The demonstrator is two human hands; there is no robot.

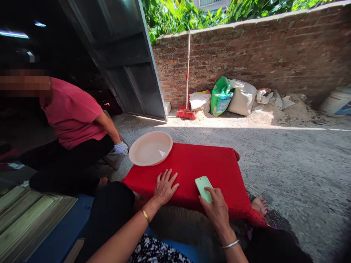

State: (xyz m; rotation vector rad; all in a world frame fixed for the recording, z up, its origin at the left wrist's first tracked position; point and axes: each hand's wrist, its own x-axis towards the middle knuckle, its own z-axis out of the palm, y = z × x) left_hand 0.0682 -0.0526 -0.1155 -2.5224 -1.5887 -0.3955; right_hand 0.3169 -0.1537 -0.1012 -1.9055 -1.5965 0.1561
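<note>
My left hand (165, 188) lies flat on the red cloth (189, 157) with its fingers spread and nothing in it. A gold bangle circles that wrist. In my right hand (218, 210) is a light green mobile phone (203, 186), gripped near its lower end between thumb and fingers, just over the cloth. Whether the phone rests on the cloth I cannot tell. The cloth covers a low table in front of me. A pale pink plastic basin (150, 149) stands at the table's far left corner, beyond my left hand, with a bright reflection inside.
To the left sits a person in a pink shirt (74, 109), wearing a white glove (120, 148). Wooden boards (33, 219) lie at lower left. Behind are a metal door (123, 65), a red broom (187, 112), sacks (242, 96), and a brick wall (274, 54).
</note>
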